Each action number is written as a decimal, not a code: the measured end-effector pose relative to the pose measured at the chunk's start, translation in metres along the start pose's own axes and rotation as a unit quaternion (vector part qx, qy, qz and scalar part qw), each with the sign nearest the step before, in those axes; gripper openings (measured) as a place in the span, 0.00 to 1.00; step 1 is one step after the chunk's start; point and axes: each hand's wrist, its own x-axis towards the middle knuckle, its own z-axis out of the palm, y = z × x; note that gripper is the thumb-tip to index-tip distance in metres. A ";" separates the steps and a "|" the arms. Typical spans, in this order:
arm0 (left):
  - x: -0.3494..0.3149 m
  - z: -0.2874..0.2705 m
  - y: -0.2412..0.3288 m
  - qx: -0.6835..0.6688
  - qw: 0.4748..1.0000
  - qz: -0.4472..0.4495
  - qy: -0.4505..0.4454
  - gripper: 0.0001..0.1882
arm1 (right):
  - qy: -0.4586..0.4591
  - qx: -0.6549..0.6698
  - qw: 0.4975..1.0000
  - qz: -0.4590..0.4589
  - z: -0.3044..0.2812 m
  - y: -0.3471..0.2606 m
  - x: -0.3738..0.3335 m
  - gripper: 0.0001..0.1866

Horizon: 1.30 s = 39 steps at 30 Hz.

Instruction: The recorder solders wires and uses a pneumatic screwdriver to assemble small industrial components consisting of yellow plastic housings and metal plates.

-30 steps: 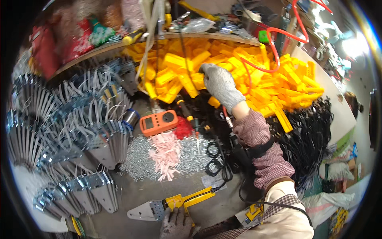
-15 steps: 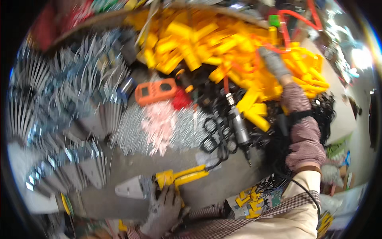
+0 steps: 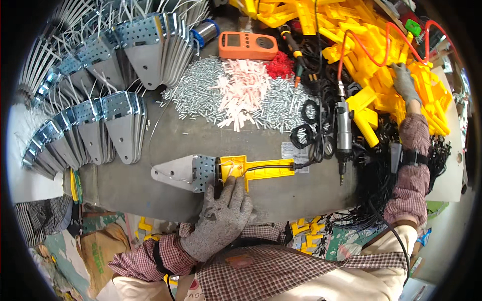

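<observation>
My left hand (image 3: 223, 215), in a grey glove, holds the lower edge of a yellow plastic handle shell (image 3: 271, 172) lying on the bench. Its fingertips rest on the shell and its thumb is near the perforated metal bracket. A black cable runs along the handle; a pale wire lies in its wider end. A pointed grey metal plate (image 3: 173, 173) with that bracket joins the shell's left end. Over at the far right, my gloved right hand (image 3: 404, 84) reaches into a heap of yellow plastic shells (image 3: 374, 80), fingers together against one; the fingertips are partly hidden.
Rows of grey plates with brackets (image 3: 120, 128) stand at left. Behind the work lie an orange meter (image 3: 247, 46), small metal tubes (image 3: 198, 90), pink pieces (image 3: 243, 88) and a solder spool (image 3: 206, 31). A power screwdriver (image 3: 343, 128) hangs on a red coiled hose (image 3: 380, 64). Black cables (image 3: 374, 175) pile at right.
The view has shifted and sharpened, so the bench sits higher and more of my left forearm shows. My left hand stays at the shell; my right hand stays at the yellow heap.
</observation>
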 end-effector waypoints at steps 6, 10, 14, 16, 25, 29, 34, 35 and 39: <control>0.003 0.012 0.009 -0.025 0.999 -0.030 0.028 0.24 | -0.146 0.129 0.981 0.003 -0.010 -0.018 0.008 0.35; -0.002 0.017 0.008 -0.012 0.998 -0.040 0.038 0.29 | -0.067 0.020 0.989 0.129 -0.051 -0.066 -0.005 0.33; -0.001 0.017 0.009 -0.021 0.999 -0.024 0.031 0.32 | -0.037 0.042 0.981 0.187 -0.072 -0.003 -0.048 0.27; 0.000 0.021 0.008 -0.009 0.999 -0.024 0.026 0.33 | -0.101 0.060 0.975 0.188 -0.099 0.017 -0.090 0.28; -0.003 0.021 0.003 -0.006 0.999 -0.016 0.034 0.33 | 0.028 0.848 0.523 0.084 -0.114 -0.323 -0.259 0.18; 0.001 0.019 0.003 -0.001 1.000 0.001 0.024 0.31 | -0.007 0.702 0.701 0.127 -0.121 -0.332 -0.259 0.16; -0.017 0.009 -0.025 -0.137 0.987 0.085 0.021 0.27 | -0.105 0.541 0.805 -0.219 -0.139 -0.361 -0.249 0.25; -0.028 0.010 -0.039 -0.190 0.975 0.116 0.016 0.27 | -0.096 0.597 0.768 -0.211 -0.124 -0.359 -0.252 0.25; -0.033 -0.019 -0.049 -0.228 0.954 0.113 0.157 0.30 | -0.008 0.516 0.828 -0.220 -0.117 -0.372 -0.261 0.21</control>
